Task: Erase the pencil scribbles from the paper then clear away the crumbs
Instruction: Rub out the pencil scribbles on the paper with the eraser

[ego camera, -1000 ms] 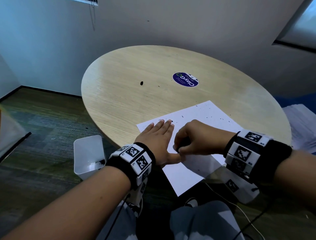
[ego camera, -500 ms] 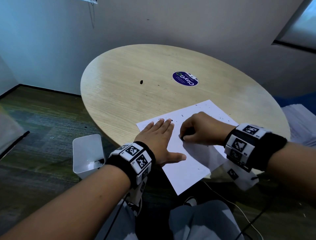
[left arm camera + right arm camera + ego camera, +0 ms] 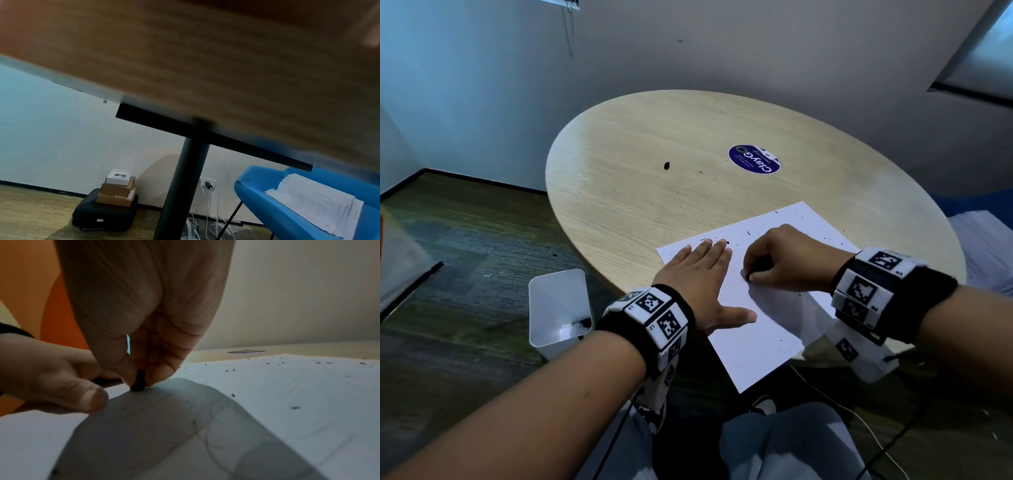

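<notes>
left hand point(image 3: 700, 274) flat on paper point(image 3: 763, 339) | right hand point(image 3: 784, 258) fingers pinch mostly hidden eraser point(image 3: 139, 382)

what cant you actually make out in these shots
- Eraser: right hand pinches it; the head view shows almost none of it, the right wrist view only its dark tip.
- Scribbles on the paper: too faint in the head view, shadowed and blurred in the right wrist view.
- Left hand: flat on the paper; the left wrist view shows only the blurred table.
- Bin contents: too small.
</notes>
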Demonstrator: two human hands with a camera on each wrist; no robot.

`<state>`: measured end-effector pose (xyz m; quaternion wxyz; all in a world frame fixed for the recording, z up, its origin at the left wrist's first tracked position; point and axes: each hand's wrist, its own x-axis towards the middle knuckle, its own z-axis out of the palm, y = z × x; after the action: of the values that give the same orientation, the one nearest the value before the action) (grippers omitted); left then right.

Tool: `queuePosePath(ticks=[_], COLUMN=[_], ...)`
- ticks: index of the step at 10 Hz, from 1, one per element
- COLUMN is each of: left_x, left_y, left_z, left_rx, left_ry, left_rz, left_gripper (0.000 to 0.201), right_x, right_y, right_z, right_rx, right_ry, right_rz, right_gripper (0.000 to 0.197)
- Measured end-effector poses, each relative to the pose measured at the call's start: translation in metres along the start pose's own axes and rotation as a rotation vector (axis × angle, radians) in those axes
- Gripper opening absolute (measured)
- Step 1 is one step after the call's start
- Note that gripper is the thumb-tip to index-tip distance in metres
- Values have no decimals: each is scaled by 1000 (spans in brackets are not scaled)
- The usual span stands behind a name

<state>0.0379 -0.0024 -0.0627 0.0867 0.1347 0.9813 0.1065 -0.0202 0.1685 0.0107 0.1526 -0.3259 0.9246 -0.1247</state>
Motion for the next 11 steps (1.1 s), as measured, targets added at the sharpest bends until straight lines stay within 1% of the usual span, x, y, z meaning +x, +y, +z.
queuePosePath(ticks=[1, 3, 4, 5, 7, 8, 9, 10, 11], left_x=[0, -1, -1, 0, -1, -1, -1, -1, -1], left_y=[-1, 1, 1, 0, 1, 1, 0, 0, 1], left_z=[1, 0, -1, -1, -1, -1, 0, 0, -1], left_rx=[-7, -4, -6, -7, -8, -9, -12, -11, -11], left_ry=[1, -2, -6, -1, -8, -4, 2, 2, -4], left_rz=[5, -3, -4, 4, -3, -4, -1, -2, -3], left_gripper=[115, 115, 115, 116, 115, 115, 115, 114, 114], right_x=[-8, 11, 8, -2, 16, 17, 13, 20, 25], right_y=[-10, 17, 9, -5, 24, 20, 10, 19, 20], right_z=[5, -8, -2, 5, -8, -4, 0, -8, -8], right_rx=[40, -37, 18, 77, -32, -17, 34, 10, -5], right_ry=[-114, 94, 43, -67, 130, 91, -3, 86, 134], right_rz=[-51, 99, 55, -20, 123, 89, 41, 112, 132], right_gripper=[14, 13, 12, 12, 12, 11, 12, 13, 12])
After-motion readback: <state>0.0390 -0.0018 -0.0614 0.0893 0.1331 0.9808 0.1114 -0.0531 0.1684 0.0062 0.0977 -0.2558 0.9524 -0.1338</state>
